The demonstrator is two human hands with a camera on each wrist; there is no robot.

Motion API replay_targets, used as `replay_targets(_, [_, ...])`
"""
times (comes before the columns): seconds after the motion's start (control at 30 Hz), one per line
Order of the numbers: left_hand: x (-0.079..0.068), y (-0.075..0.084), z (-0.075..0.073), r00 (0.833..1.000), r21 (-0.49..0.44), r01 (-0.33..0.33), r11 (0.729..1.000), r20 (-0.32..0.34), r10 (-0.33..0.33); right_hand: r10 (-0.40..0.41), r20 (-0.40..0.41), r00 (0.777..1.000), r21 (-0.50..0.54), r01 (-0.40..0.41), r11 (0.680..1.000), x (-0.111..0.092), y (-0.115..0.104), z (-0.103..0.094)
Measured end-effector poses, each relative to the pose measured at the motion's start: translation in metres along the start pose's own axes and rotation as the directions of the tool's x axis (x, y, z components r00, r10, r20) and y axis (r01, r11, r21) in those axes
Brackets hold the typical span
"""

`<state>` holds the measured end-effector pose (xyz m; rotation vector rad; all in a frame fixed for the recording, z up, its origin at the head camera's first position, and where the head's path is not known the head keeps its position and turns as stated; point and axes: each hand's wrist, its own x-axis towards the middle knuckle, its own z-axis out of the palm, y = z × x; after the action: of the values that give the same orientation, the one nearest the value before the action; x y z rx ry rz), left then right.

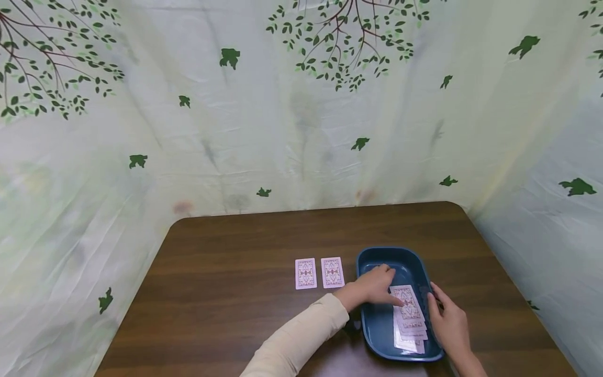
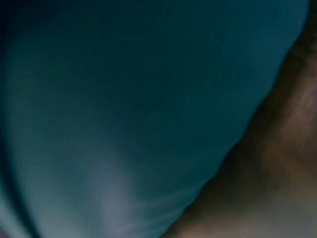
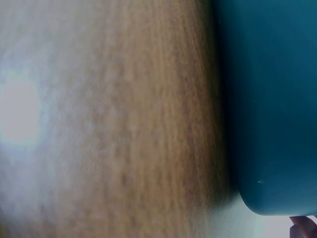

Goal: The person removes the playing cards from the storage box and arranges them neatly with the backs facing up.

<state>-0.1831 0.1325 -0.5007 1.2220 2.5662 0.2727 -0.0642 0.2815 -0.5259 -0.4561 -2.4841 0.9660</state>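
A blue tray (image 1: 377,330) stands on the right part of the table, with several patterned playing cards (image 1: 409,309) overlapping along its right side, backs up. My left hand (image 1: 373,287) reaches in over the tray's left rim, thumb and fingers spread apart, the thumb over the top card. Up close, the left wrist view has the tray's blue surface (image 2: 124,114) beside a dark, blurred part of the hand. On the tray's right rim, my right hand (image 1: 449,319) pinches the edge between thumb and fingers. The tray's outer wall (image 3: 277,109) fills the right wrist view's right side.
Left of the tray, two face-down cards lie side by side on the brown wooden table (image 1: 226,303): a left card (image 1: 305,273) and a right card (image 1: 333,272). A pale curtain (image 1: 301,131) printed with leaves hangs behind the table and around its sides.
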Motion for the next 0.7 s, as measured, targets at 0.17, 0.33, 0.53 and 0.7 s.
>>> replay_targets(0.17, [-0.001,0.006,0.009,0.998,0.103,0.058,0.993,-0.021,-0.056,0.015,0.013,1.000,0.001,-0.015,1.000,0.000,0.001,0.003])
replay_targets(0.33, [0.004,0.013,0.020,0.998,0.189,0.061,0.980,-0.042,-0.054,0.002,0.004,1.000,0.009,-0.002,1.000,0.000,0.001,0.002])
replay_targets(0.53, [0.007,0.015,0.026,0.998,0.233,0.066,0.970,-0.037,-0.059,0.007,0.007,1.000,0.016,-0.007,1.000,0.000,0.003,0.002])
replay_targets(0.7, [0.009,0.014,0.028,0.997,0.220,0.059,0.974,-0.052,-0.048,0.020,0.017,1.000,0.010,-0.020,1.000,0.000,0.003,0.002])
